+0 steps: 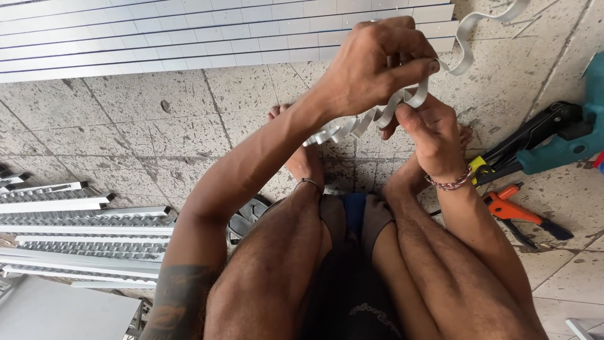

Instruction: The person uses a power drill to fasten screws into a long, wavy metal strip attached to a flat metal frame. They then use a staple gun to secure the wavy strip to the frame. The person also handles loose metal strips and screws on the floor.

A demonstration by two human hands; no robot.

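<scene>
Wavy metal strip point(377, 116), silver, crimped in zigzags; long axis runs from 7 o'clock low end near the foot to 1 o'clock, free end curling past the slats. Left hand point(374, 66) grip closed over its middle; right hand point(431, 135) grip pinched shut on it just below. Terrazzo floor point(157, 135) beneath. Toothed aluminium rails point(88, 230) at 9 o'clock; rivet gun point(535, 135), orange-handled cutter point(519, 214) at 3 o'clock, well apart.
</scene>
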